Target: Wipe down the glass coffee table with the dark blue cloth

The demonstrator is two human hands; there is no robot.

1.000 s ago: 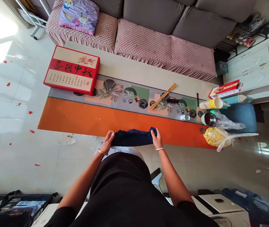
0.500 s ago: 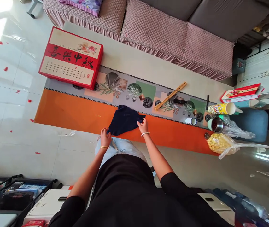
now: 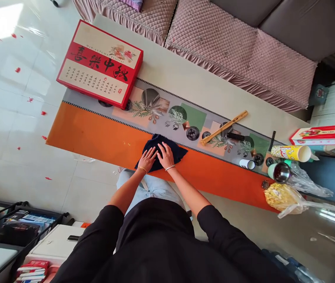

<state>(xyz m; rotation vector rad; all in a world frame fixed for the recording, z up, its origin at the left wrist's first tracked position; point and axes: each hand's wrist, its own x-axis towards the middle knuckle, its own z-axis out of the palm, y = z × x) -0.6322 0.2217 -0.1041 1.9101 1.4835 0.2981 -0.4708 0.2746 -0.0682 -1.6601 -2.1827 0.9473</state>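
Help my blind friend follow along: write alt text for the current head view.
Left hand and right hand rest flat on a navy cloth atop an orange-edged table. A red Mid-Autumn Festival box lies farther left.

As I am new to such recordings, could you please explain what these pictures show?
There is no machine here, only a person working bare-handed. Each picture comes from one camera worn on the head, looking forward and down. The left hand and right hand lie palm-down and open on a dark blue cloth on the table. Neither seems to grasp anything. A red box lies on the left; a wooden stick, a white cup and a bag of yellow food are further right.
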